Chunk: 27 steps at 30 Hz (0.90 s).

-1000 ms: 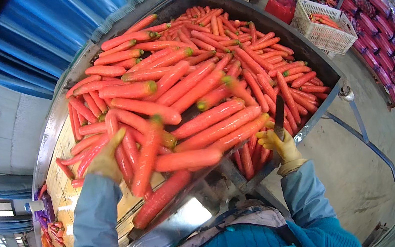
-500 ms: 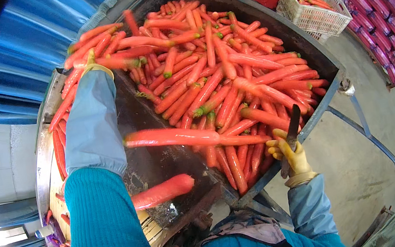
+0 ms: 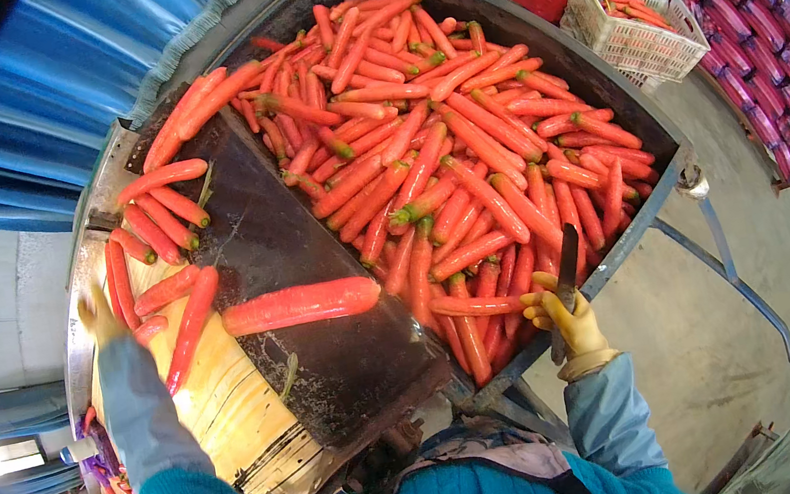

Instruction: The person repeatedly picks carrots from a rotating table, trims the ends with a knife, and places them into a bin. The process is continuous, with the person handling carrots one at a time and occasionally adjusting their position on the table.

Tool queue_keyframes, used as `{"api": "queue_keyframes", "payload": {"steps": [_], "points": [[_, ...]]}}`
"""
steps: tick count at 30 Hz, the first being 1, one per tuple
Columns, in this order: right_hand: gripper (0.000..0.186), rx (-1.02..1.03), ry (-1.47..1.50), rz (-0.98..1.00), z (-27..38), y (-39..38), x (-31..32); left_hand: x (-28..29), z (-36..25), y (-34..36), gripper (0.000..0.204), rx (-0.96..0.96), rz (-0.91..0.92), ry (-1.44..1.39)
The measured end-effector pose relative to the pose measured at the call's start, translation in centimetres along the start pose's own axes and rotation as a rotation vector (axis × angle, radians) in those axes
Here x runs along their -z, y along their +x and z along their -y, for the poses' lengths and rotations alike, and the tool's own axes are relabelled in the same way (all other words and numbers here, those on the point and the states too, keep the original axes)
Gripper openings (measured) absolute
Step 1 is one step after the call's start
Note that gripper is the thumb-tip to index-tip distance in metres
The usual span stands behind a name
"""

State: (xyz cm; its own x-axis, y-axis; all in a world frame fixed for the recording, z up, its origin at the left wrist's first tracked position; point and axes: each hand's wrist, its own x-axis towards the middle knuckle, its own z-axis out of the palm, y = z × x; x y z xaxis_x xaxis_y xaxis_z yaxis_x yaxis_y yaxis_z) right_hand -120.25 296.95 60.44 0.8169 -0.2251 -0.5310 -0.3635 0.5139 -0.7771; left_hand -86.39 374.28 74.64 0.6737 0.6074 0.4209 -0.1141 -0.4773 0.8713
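Note:
My right hand [image 3: 570, 318], in a yellow glove, is closed round a dark-bladed knife [image 3: 568, 258] that points up and away at the bin's near right edge. Beside it lies a heap of wet carrots [image 3: 475, 135], many with green stubs at the top. Over at the left, my left hand [image 3: 101, 314], also gloved, is blurred by motion at the outer edge of a wooden board [image 3: 232, 381]. Whether its fingers hold anything cannot be made out. Several loose carrots lie near it, and a thick carrot [image 3: 302, 305] rests across the dark metal plate [image 3: 330, 362].
Metal walls [image 3: 590, 53] enclose the heap. A white plastic crate [image 3: 631, 22] with carrots stands beyond at the far right, near stacked purple bags [image 3: 770, 43]. A bent metal bar [image 3: 744, 289] sticks out over the floor. Blue curtain [image 3: 90, 88] hangs at the far left.
My left hand has swung back from the far side toward the near left. Carrots that were in the air there now lie on the plate, board and heap. My right hand has barely shifted.

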Motion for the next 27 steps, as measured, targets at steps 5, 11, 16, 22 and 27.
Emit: {"api": "queue_keyframes", "payload": {"steps": [5, 11, 16, 22, 27], "points": [[0.052, -0.031, -0.010, -0.002, -0.6, 0.2, 1.1, 15.7, 8.1, -3.5, 0.085, 0.377, -0.379, 0.408], [0.052, -0.081, -0.017, 0.086, -0.9, 0.7, 1.0, 7.9, 10.1, -3.0, 0.089, 0.476, -0.234, 0.179], [0.047, -0.142, -0.024, 0.123, -2.3, 0.9, 0.4, -3.6, 4.2, 0.1, 0.083, 0.426, 0.176, -0.161], [0.040, -0.158, -0.058, 0.102, -3.1, 1.2, -0.2, -22.6, -2.1, -3.8, 0.072, 0.127, 0.172, -0.101], [0.042, -0.150, -0.047, 0.090, -3.3, 0.9, -0.4, -36.6, -9.2, -7.9, 0.079, -0.294, 0.484, -0.040]]}}
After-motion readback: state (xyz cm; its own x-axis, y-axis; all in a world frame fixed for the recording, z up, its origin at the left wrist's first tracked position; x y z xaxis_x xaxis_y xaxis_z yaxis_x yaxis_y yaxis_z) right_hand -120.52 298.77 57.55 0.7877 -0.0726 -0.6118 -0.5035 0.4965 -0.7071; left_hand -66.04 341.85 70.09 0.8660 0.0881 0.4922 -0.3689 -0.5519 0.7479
